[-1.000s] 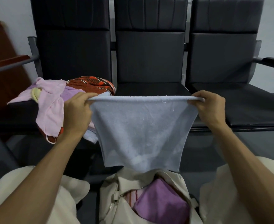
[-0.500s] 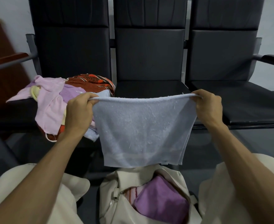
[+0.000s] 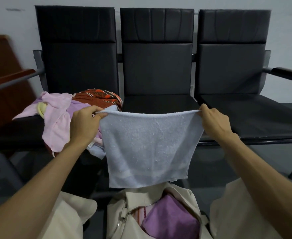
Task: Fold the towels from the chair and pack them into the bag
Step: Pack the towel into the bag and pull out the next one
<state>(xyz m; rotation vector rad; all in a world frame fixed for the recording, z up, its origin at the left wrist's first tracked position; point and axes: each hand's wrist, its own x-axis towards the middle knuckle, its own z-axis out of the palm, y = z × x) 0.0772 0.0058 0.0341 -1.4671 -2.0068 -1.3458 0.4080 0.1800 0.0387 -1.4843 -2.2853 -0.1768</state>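
Left hand [image 3: 85,125] and right hand [image 3: 214,123] each pinch a top corner of the pale blue towel [image 3: 148,147] at mid-frame; bring corners together evenly, edges aligned, above the bag [image 3: 122,213]

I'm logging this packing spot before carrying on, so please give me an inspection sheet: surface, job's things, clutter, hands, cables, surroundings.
Surface: row of three black chairs; a pile lies on the left seat.
Job's things: light blue towel hangs spread out above the open cream bag; purple towel lies inside the bag; pile of cloths, pink, lilac and orange-patterned, waits on the left seat.
Clutter: nothing seen.
Hands: left hand pinches the light blue towel's top left corner; right hand pinches its top right corner.
Cables: nothing seen.
Surroundings: pale wall behind the chairs; reddish wooden furniture at the left.
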